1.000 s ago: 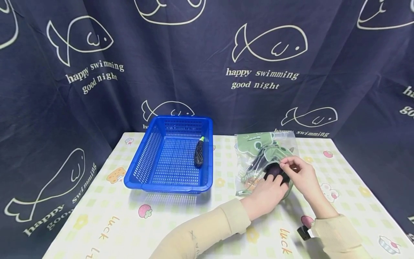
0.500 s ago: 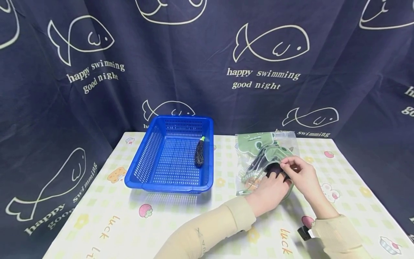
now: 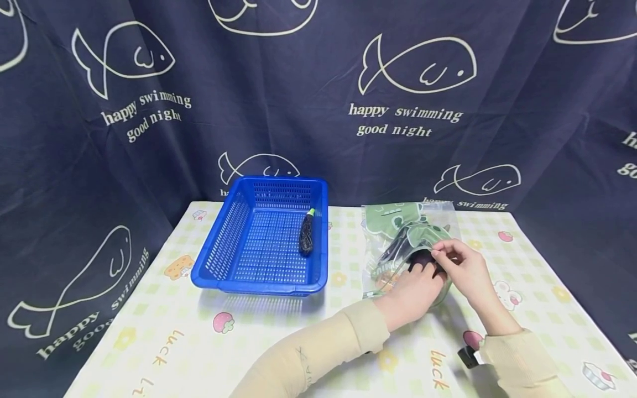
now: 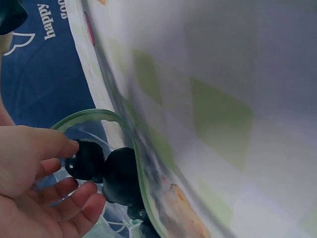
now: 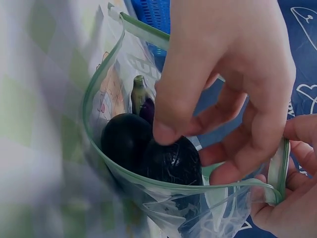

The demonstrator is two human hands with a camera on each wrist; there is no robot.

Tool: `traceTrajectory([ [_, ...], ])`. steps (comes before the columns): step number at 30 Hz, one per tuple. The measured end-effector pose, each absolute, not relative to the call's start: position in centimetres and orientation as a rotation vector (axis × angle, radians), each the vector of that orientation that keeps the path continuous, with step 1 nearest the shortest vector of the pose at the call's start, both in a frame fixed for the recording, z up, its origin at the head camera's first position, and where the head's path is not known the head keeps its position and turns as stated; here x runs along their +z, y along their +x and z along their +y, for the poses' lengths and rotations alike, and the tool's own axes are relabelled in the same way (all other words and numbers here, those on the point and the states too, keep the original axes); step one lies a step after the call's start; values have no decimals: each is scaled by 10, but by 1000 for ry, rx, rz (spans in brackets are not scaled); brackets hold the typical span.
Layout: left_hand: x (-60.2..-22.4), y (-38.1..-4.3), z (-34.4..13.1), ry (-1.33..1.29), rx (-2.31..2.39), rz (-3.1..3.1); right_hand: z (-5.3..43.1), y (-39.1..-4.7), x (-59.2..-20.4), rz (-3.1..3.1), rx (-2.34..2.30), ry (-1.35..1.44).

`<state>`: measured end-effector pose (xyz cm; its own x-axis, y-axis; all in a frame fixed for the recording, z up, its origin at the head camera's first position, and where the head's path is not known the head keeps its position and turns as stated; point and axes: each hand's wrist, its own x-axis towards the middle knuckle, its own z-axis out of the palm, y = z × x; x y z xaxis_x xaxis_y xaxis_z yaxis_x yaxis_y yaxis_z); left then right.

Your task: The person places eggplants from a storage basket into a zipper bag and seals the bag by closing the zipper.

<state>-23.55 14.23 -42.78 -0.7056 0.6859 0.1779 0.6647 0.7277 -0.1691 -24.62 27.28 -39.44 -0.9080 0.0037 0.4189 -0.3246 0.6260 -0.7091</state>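
A clear zip bag (image 3: 388, 221) with green cartoon print lies at the right of the table, its mouth toward me. Several dark eggplants are inside. My left hand (image 3: 410, 296) reaches into the mouth. In the right wrist view its thumb presses on the rounded end of one eggplant (image 5: 173, 166), with fingers curled along the other side. A second eggplant (image 5: 124, 139) sits against it, and a pale stem (image 5: 139, 96) shows behind. My right hand (image 3: 463, 271) pinches the bag's green-edged rim between thumb and fingers. The far ends of the eggplants are covered by the printed plastic.
A blue perforated basket (image 3: 259, 288) stands to the left of the bag. Inside it, along the right wall, lies a long black textured item (image 3: 306, 237) with a bright green tip. The table (image 3: 164, 309) has a checked cloth; a dark fish-print curtain (image 3: 298, 99) hangs behind.
My left hand has shifted slightly at the bag's mouth, its fingers still in among the eggplants. The right hand keeps its pinch on the rim, and the basket stays put.
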Motion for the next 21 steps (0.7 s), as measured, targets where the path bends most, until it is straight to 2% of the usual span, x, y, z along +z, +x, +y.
traceTrajectory([
  [21,-379,-202,81,-1364,105,-2650,276,-248,-392,-2469,1099,266],
])
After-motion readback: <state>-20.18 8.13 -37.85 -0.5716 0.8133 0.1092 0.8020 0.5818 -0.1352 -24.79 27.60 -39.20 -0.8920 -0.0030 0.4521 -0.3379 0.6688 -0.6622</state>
